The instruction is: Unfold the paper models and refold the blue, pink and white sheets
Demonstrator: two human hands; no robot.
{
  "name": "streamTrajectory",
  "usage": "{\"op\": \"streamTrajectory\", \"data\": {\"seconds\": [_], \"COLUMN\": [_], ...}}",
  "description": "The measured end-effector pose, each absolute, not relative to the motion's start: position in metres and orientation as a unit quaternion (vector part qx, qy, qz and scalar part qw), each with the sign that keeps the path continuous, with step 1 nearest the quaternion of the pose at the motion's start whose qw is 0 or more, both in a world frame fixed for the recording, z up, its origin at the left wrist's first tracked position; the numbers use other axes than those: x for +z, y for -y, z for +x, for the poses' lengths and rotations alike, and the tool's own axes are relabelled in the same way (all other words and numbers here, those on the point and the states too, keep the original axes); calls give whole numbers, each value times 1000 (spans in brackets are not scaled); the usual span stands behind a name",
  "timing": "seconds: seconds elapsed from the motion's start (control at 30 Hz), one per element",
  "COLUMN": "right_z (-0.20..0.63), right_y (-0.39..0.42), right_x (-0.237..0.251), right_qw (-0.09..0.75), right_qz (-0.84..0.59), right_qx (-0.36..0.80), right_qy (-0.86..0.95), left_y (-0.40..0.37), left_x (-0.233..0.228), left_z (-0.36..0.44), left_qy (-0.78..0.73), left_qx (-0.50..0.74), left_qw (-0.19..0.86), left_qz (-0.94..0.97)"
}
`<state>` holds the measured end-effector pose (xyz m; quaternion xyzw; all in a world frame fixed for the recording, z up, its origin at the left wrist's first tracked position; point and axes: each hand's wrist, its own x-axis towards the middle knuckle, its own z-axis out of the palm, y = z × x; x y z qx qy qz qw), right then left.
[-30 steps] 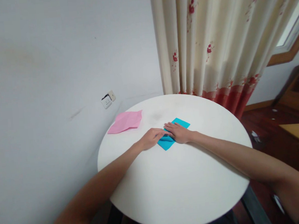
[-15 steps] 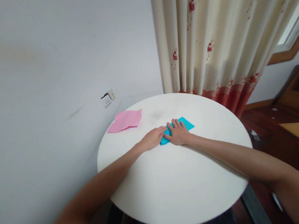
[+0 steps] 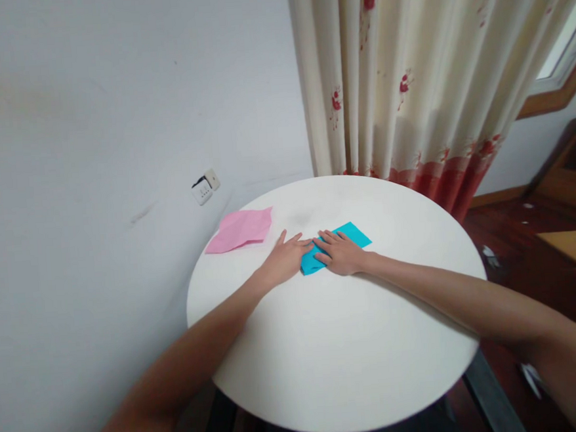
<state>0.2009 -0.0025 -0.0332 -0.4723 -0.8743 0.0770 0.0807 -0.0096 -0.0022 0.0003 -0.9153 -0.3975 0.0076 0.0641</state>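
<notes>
A folded blue paper (image 3: 352, 233) lies flat on the round white table (image 3: 346, 343), a little beyond its middle. My right hand (image 3: 340, 252) presses down on the paper with the fingers spread over it. My left hand (image 3: 285, 258) lies flat at the paper's left end, fingertips touching its edge. A pink paper (image 3: 242, 228), partly folded, rests near the table's far left rim, apart from both hands.
A grey wall with a white socket (image 3: 205, 187) runs along the left. A cream curtain with red flowers (image 3: 407, 82) hangs behind the table. Wooden furniture (image 3: 569, 176) and papers on a red-brown floor are at the right.
The blue paper went from a wider diamond shape to a narrower folded strip. Both hands shifted slightly and now press it flat, the left hand's fingers spread wider.
</notes>
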Motion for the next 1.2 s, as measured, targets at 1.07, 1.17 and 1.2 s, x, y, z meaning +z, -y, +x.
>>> {"op": "streamTrajectory", "data": {"seconds": [1.07,1.17,1.2], "right_z": [195,194,194], "right_y": [-1,-1,-1], "right_x": [-40,-41,-41], "right_qw": [89,90,90], "right_qz": [-512,-512,-512], "right_qx": [46,47,48], "right_qy": [853,853,853], "left_y": [-2,-1,-1], "left_x": [-26,-26,-26], "left_z": [11,11,11], "left_qy": [485,490,491], "left_qx": [6,-1,-2], "left_qw": [-40,-44,-45], "left_qz": [-873,-871,-870]}}
